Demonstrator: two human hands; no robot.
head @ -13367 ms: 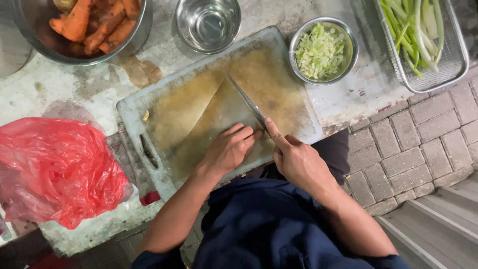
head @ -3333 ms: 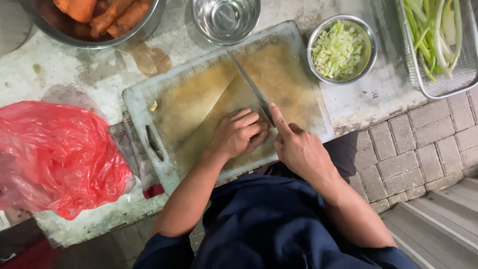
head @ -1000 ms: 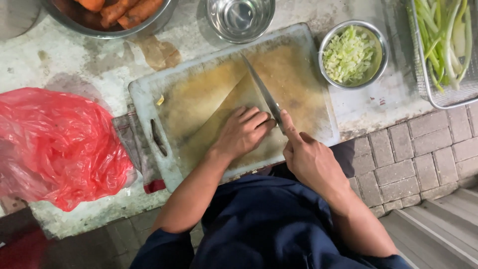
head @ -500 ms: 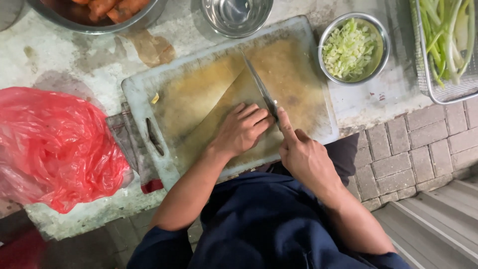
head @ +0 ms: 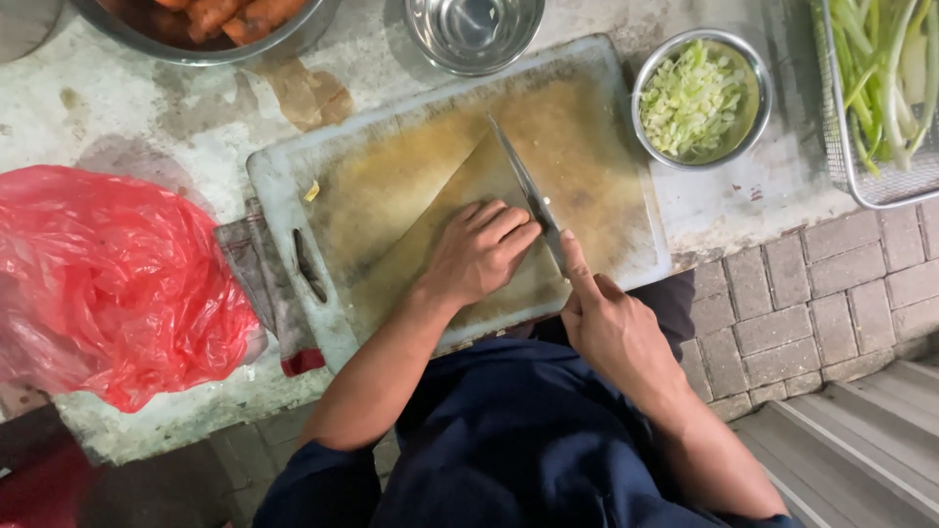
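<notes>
A worn, stained plastic cutting board (head: 391,166) lies on the counter in front of me. My right hand (head: 608,323) grips the handle of a long kitchen knife (head: 523,186), forefinger stretched along the spine, blade pointing away across the board. My left hand (head: 479,249) rests curled on the board with its fingertips against the blade's left side. Whatever lies under those fingers is hidden.
A small steel bowl of chopped green onion (head: 699,98) sits right of the board. A wire tray of whole green onions (head: 885,88) stands far right. A large bowl of carrots (head: 215,24), a glass bowl (head: 474,29), a red plastic bag (head: 103,279) and a cloth (head: 264,284) surround the board.
The hands and knife keep nearly the same pose on the board throughout; the view has only shifted slightly, with the knife edging a little along the board.
</notes>
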